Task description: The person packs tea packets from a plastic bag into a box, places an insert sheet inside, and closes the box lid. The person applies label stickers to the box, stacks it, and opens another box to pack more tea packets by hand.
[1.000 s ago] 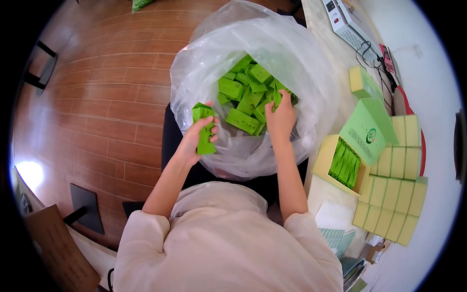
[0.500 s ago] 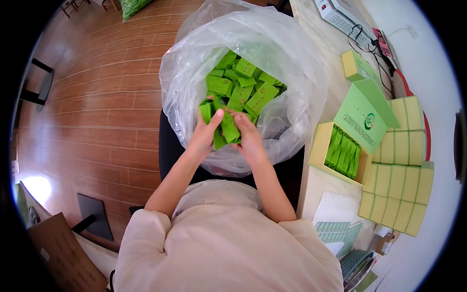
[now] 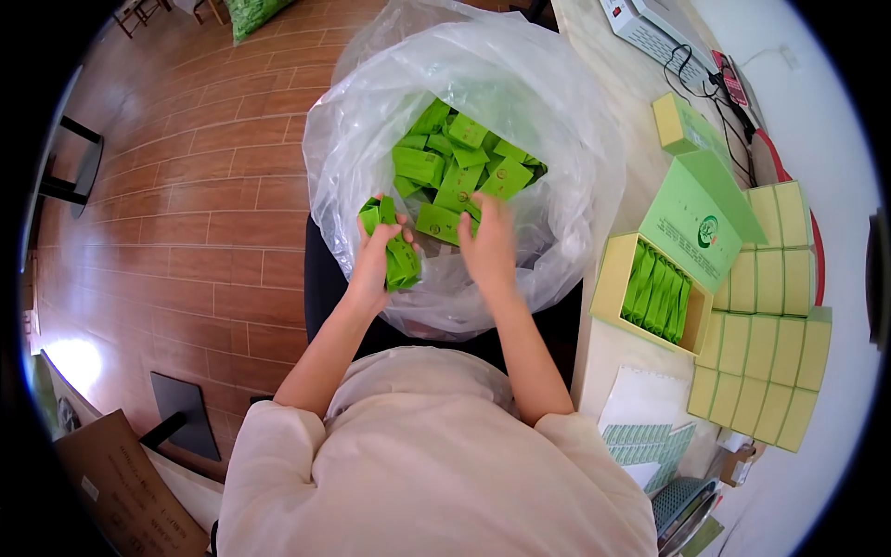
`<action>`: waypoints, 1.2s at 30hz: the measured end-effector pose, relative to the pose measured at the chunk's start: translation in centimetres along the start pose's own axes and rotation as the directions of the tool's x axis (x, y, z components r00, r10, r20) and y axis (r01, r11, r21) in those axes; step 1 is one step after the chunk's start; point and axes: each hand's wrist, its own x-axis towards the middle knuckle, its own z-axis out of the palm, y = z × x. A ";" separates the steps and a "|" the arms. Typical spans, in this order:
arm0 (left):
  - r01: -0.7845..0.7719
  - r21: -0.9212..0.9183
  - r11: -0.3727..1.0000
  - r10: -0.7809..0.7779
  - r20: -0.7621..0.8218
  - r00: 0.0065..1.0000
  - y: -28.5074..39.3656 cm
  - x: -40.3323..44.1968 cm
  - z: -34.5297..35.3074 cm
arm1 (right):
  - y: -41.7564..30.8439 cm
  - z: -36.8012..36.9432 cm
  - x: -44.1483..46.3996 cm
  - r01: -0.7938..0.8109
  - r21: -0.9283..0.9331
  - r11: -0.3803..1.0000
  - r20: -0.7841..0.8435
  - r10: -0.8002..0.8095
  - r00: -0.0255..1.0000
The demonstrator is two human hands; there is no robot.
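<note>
My left hand (image 3: pixel 373 260) is closed around a few green foil packets (image 3: pixel 401 265), held together over the near left rim of the bag. My right hand (image 3: pixel 490 237) is inside the bag opening, slightly blurred, with thumb and fingers apart. Its fingertips are beside a printed green packet (image 3: pixel 436 224); I cannot tell whether they touch it. Many more green packets (image 3: pixel 419 165) lie loose in a heap in the large clear plastic bag (image 3: pixel 566 158).
On the table (image 3: pixel 603 371) at right stands an open yellow-green box (image 3: pixel 608 283) with a row of green packets. Stacked boxes (image 3: pixel 761 348), a smaller box (image 3: pixel 682 125), sticker sheets (image 3: pixel 640 441) and a white machine (image 3: pixel 659 42) with cables are around it.
My hands have separated. The left has shifted left with the packets, while the right has let go of them and moved up and right over the heap.
</note>
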 end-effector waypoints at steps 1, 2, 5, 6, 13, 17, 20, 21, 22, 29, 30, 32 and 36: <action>-0.002 0.000 1.000 0.002 0.002 1.000 0.1 -0.1 0.0 | 0.6 -0.2 1.0 0.080 -0.184 0.980 -0.115 -0.103 0.988; 0.003 0.015 1.000 -0.004 0.024 1.000 0.2 -0.2 -0.1 | 1.3 -0.3 1.9 0.133 -0.369 0.920 -0.208 -0.221 0.953; 0.041 0.043 0.998 -0.043 0.064 0.997 0.2 -0.3 -0.7 | 5.3 0.0 4.4 0.167 -0.649 0.742 -0.107 -0.307 0.946; 0.084 0.057 0.995 -0.088 0.083 0.993 0.1 -0.4 -0.9 | 5.8 -0.2 4.9 0.173 -0.647 0.742 -0.101 -0.309 0.946; 0.116 0.095 0.989 -0.120 0.036 0.992 0.0 -0.7 -0.9 | 5.2 -1.4 6.3 0.223 -0.734 0.642 -0.011 -0.339 0.941; 0.100 0.137 0.985 -0.105 0.027 0.994 -0.2 0.0 -1.3 | 2.4 -4.1 4.2 0.296 -0.632 0.717 0.007 -0.376 0.927; 0.068 0.143 0.987 -0.072 0.027 0.997 -0.3 0.3 -1.3 | 1.4 -3.7 2.2 0.330 -0.449 0.830 -0.088 -0.409 0.908; 0.061 0.131 0.990 -0.067 0.038 0.997 -0.2 0.3 -1.3 | 1.1 -3.3 1.6 0.330 -0.317 0.889 -0.192 -0.400 0.896; 0.054 0.118 0.992 -0.060 0.049 0.997 -0.2 0.2 -1.2 | 1.0 -3.1 1.1 0.330 -0.317 0.889 -0.193 -0.401 0.895; -0.093 0.148 0.985 0.068 0.167 0.984 -0.5 -0.5 -0.2 | 0.3 0.5 -2.2 -0.464 0.720 0.517 0.483 0.108 0.869; -0.160 0.193 0.968 0.126 0.179 0.976 -0.8 -0.7 0.1 | 0.1 0.7 -2.5 -0.480 0.636 0.605 0.546 0.086 0.833; -0.226 0.238 0.945 0.182 0.195 0.964 -1.0 -1.0 0.2 | -0.8 2.0 -3.6 -0.224 0.534 0.815 0.344 0.033 0.939; -0.169 0.390 0.905 0.064 0.269 0.961 -0.4 -1.6 0.5 | -3.8 -0.6 -3.8 0.029 -0.100 0.995 0.237 -0.004 0.972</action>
